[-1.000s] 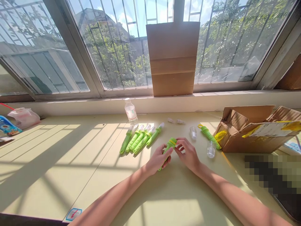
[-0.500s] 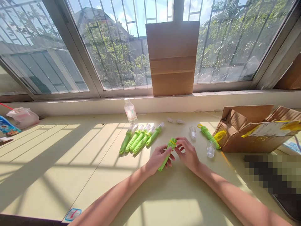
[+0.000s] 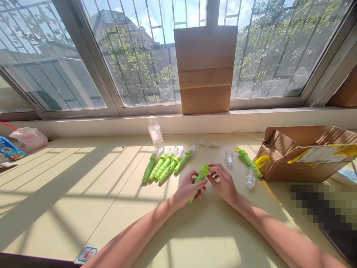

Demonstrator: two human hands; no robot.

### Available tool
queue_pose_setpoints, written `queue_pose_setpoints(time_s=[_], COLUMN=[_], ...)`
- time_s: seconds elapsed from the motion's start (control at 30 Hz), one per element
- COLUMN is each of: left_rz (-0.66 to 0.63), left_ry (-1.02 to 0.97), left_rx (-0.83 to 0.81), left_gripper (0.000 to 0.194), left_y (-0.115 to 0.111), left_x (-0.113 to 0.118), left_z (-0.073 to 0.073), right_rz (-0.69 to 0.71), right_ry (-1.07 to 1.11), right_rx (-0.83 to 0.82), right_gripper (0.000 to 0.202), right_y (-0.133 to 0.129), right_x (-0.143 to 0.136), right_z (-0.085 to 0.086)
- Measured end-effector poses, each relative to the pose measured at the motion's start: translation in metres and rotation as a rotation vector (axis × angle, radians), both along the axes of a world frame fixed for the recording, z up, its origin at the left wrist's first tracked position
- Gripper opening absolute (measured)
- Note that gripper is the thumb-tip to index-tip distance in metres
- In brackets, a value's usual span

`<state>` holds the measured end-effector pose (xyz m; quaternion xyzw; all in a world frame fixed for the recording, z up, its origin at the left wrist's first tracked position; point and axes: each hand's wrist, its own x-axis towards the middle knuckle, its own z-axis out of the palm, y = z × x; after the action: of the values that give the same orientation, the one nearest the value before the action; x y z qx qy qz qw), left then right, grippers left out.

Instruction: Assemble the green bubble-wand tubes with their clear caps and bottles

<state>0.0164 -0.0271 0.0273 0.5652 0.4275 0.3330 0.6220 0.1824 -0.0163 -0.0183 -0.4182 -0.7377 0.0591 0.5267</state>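
A green plastic handle (image 3: pixel 199 179) with yellow bands round its wider top end leans up and to the right above the table. My left hand (image 3: pixel 188 188) is closed round its body. Against the banded top end, the thumb and fingers of my right hand (image 3: pixel 222 183) are pinched together; what lies between the fingertips is partly hidden. To the left lies a group of several green sticks (image 3: pixel 167 167) with clear tips. Two clear plastic caps, one upright-looking cap (image 3: pixel 229 158) and a nearer cap (image 3: pixel 250 178), are right of my hands. Beside them rests another green stick (image 3: pixel 248 160) with a yellow loop.
An open cardboard box (image 3: pixel 301 167) with yellow tape stands at the right. Two small clear pieces (image 3: pixel 208 143) lie near the back, and a water bottle (image 3: pixel 156 134) stands by the sill. A cardboard sheet (image 3: pixel 206 74) leans on the window. Far left is a pinkish container (image 3: pixel 30 137).
The fingers of my left hand have shifted a little on the green plastic handle, and its top end has turned slightly. My right hand stays at the banded end.
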Motion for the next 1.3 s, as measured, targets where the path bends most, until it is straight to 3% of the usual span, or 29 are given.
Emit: queue_pose_setpoints(time_s=[0.2, 0.6, 1.3], left_rz=[0.053, -0.054, 0.044], left_ry=[-0.018, 0.017, 0.006], left_rx=[-0.015, 0.035, 0.059], left_gripper=[0.040, 0.043, 0.039], left_y=[0.0012, -0.0006, 0.0008], left_x=[-0.0001, -0.0001, 0.0004], left_z=[-0.0006, 0.0012, -0.0060], right_rz=[-0.018, -0.037, -0.034], right_ry=[0.003, 0.020, -0.010], right_rx=[0.001, 0.003, 0.011], right_gripper=[0.004, 0.004, 0.003], right_y=[-0.0003, 0.0028, 0.0028], right_x=[0.0003, 0.0013, 0.0028], right_z=[0.0005, -0.0016, -0.0029])
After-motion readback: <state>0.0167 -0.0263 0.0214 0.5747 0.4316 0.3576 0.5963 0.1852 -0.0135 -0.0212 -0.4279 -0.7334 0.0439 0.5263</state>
